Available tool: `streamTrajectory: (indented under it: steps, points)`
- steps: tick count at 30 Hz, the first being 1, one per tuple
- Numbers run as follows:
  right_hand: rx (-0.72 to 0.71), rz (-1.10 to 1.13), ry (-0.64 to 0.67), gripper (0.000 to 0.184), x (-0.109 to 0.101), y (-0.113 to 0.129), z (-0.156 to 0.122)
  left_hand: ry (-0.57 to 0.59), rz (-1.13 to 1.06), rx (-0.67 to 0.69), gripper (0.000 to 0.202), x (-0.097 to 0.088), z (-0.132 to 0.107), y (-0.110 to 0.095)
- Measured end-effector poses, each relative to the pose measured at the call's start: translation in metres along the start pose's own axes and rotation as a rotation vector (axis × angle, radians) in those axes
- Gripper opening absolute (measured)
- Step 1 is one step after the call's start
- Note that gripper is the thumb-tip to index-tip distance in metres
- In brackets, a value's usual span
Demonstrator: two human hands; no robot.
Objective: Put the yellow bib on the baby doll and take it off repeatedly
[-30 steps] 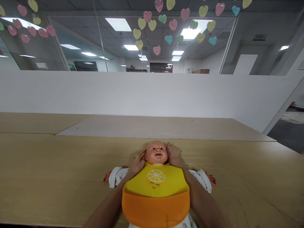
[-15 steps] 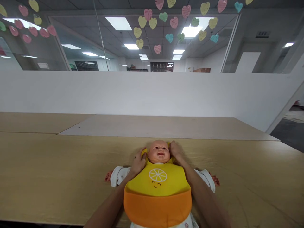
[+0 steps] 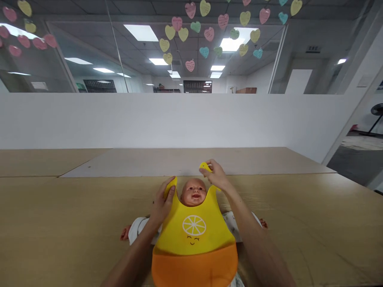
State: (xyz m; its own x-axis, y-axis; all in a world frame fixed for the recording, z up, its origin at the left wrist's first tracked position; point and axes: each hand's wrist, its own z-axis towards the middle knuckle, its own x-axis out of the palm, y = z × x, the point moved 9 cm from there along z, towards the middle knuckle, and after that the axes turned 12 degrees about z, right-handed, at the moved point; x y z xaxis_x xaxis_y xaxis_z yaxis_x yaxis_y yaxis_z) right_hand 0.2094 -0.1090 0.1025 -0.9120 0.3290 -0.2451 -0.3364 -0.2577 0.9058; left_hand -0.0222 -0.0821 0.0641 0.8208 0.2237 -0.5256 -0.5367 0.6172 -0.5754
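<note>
A baby doll [image 3: 194, 193] in white patterned clothes lies on its back on the table, arms spread out. Over its chest lies a yellow bib [image 3: 194, 211] with a lemon-slice print, a smiling face and an orange catch pocket [image 3: 195, 268]. My left hand [image 3: 163, 203] is closed on the bib's strap at the left of the doll's head. My right hand [image 3: 217, 173] pinches the tip of the other strap, raised above and to the right of the head. The bib hides most of the doll's body.
The wooden table [image 3: 74, 223] extends to both sides, with a paler panel [image 3: 185, 161] behind it. A white wall [image 3: 167, 121] rises at the back, below glass with heart-shaped notes. At far right is a doorway with a floor beyond.
Both straps have been lifted away from the doll's neck. My right hand has moved up with its strap, and my left hand has shifted slightly left. The camera view has turned a little right.
</note>
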Motion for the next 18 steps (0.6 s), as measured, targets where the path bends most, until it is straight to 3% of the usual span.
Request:
streamTrajectory:
  steps: [3, 6, 9, 11, 14, 18]
  points:
    - [-0.085, 0.097, 0.356, 0.039, 0.048, 0.029, -0.023, -0.062, -0.012, 0.087, 0.039, -0.018, 0.005, -0.03]
    - [-0.083, -0.074, 0.696, 0.036, 0.093, 0.036, -0.051, -0.187, 0.024, 0.273, 0.032, -0.036, 0.003, -0.073]
    - [-0.096, -0.305, 0.749, 0.016, 0.106, 0.035, -0.06, -0.218, 0.03, 0.62, 0.033, -0.044, -0.012, -0.124]
    - [-0.127, -0.407, 0.733, 0.009, 0.104, 0.037, -0.06, -0.202, 0.009, 0.753, 0.039, -0.047, -0.021, -0.14]
    - [-0.231, -0.33, 0.711, 0.015, 0.092, 0.056, -0.063, -0.235, -0.038, 0.706, 0.036, -0.058, -0.017, -0.128]
    - [-0.244, 0.049, 0.681, 0.011, 0.055, 0.088, -0.071, -0.344, -0.212, 0.364, 0.044, -0.073, 0.009, -0.064]
